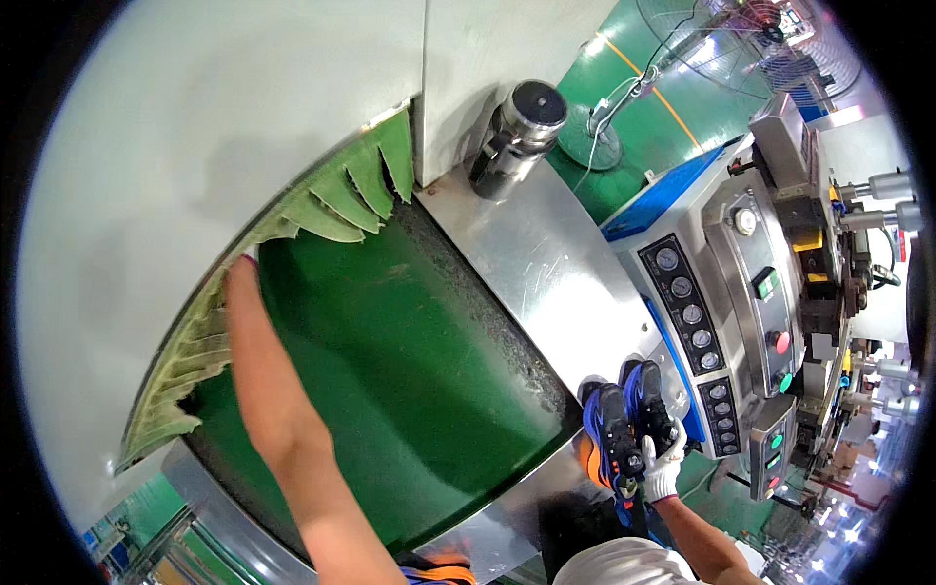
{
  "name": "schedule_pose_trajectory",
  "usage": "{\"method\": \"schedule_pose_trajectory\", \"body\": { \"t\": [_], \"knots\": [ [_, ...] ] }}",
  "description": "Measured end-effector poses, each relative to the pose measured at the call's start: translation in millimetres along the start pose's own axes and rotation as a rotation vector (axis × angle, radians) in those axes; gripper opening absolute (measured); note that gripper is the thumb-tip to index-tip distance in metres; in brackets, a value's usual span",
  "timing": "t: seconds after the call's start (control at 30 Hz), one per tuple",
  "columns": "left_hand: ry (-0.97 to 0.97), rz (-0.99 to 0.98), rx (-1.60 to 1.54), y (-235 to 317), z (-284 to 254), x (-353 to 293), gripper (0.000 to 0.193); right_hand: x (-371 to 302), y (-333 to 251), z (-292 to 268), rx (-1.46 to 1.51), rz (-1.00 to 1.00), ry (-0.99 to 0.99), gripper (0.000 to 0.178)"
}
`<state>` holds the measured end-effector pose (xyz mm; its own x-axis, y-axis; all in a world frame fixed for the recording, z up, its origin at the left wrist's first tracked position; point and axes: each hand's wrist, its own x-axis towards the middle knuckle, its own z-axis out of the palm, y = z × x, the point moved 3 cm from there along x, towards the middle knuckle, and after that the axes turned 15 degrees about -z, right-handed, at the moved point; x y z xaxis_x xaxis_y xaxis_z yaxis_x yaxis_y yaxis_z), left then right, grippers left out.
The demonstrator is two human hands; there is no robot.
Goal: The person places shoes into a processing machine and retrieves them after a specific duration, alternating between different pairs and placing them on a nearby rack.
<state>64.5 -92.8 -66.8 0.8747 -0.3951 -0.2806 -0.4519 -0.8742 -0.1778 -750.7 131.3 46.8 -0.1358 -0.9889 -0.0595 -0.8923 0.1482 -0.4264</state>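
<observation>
My left forearm reaches across a green conveyor belt [390, 341] to the slit green curtain [336, 203] of a pale machine housing. Only the edge of my left hand [251, 254] shows there, at the glove's cuff; its fingers are hidden behind the strips. At the right, my right hand [664, 466], in a white glove, is closed on a pair of black sneakers with blue and orange soles. One sneaker [612, 434] lies beside the other sneaker [647, 392], both over the metal edge next to the belt.
A steel flask [519, 138] with a black lid stands on the metal ledge [546, 263]. On the right is a machine with a gauge panel [684, 304] and push buttons. Another orange-and-blue shoe [441, 574] shows at the lower edge. A fan [741, 39] stands beyond.
</observation>
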Motion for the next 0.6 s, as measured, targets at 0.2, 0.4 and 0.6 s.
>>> {"method": "schedule_pose_trajectory", "body": {
  "t": [0.2,0.4,0.6],
  "knots": [
    [0.013,0.031,0.074,7.6,53.4,42.4,0.057,-3.9,5.8,4.2,0.008,-0.111,0.032,0.077],
    [0.116,0.015,-0.067,-7.5,46.9,-24.5,0.065,-2.7,13.7,8.3,-0.016,-0.108,0.014,0.077],
    [0.196,0.113,-0.355,-5.7,35.0,-261.2,0.074,-8.5,11.5,-1.4,0.015,-0.053,0.025,0.08]
  ]
}}
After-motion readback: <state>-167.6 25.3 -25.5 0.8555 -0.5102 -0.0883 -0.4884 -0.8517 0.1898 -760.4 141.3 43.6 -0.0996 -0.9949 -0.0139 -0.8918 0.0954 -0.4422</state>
